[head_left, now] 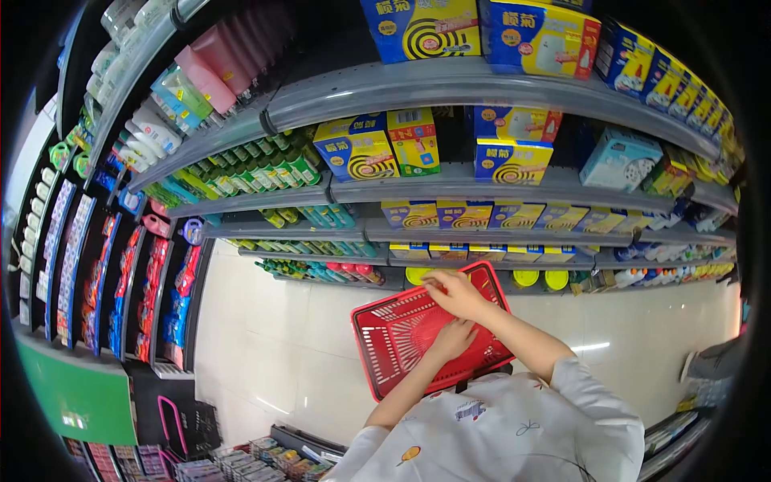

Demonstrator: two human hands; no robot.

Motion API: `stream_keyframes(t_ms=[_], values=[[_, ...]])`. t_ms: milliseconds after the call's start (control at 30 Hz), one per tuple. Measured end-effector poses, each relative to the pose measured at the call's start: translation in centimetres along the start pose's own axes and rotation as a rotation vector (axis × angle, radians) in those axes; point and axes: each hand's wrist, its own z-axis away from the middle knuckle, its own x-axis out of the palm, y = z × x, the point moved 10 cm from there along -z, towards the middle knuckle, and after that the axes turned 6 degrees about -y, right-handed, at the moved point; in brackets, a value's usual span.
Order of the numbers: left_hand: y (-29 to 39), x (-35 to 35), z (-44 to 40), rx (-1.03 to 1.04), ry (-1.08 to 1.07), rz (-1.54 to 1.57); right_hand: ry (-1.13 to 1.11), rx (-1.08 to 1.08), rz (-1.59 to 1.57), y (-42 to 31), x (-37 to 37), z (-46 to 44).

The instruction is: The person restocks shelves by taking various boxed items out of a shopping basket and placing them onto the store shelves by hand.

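Observation:
A red plastic shopping basket [363, 341] with slotted walls is in front of my body at a tilt, and I see no goods inside it. My right hand [455, 296] is over the basket's far rim, with loosely bent fingers and nothing visible in them. Just below it, my left hand [454, 339] hovers over the basket's inside. Its fingers stretch toward my right wrist, and it looks open and without any object. What supports the basket is hidden by my arms and shirt.
Ahead runs a long grey shelf [482, 88] with yellow-and-blue boxes [514, 163], green bottles [281, 167] and a light-blue box [621, 160]. Bagged goods [152, 289] fill racks on the left. A person's leg [711, 361] shows at right. Low displays [281, 458] stand behind me.

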Motion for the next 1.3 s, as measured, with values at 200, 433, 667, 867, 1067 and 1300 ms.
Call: stream_keyframes(t_ms=[200,433,667,867,1067,1300], values=[[-3.2,4.5,4.3,0.071,-0.01,0.266,-0.276,0.123,0.115,7.3,8.6,11.5],[-7.1,8.4,14.0,-0.107,-0.211,0.412,0.13,0.83,-0.013,16.1,8.7,34.7],[-10.4,10.3,16.4,-0.03,-0.452,0.006,0.188,0.717,0.017,8.6,2.2,33.7],[-5.4,15.9,13.6,-0.02,-0.368,0.125,0.167,0.534,-0.078,12.3,1.4,36.2],[-3.2,25.8,14.8,-0.281,-0.195,0.333,-0.119,0.805,-0.245,18.4,4.4,46.8],[0.6,24.5,17.7,-0.463,0.043,0.309,-0.248,0.427,0.394,16.0,-9.9,44.9]])
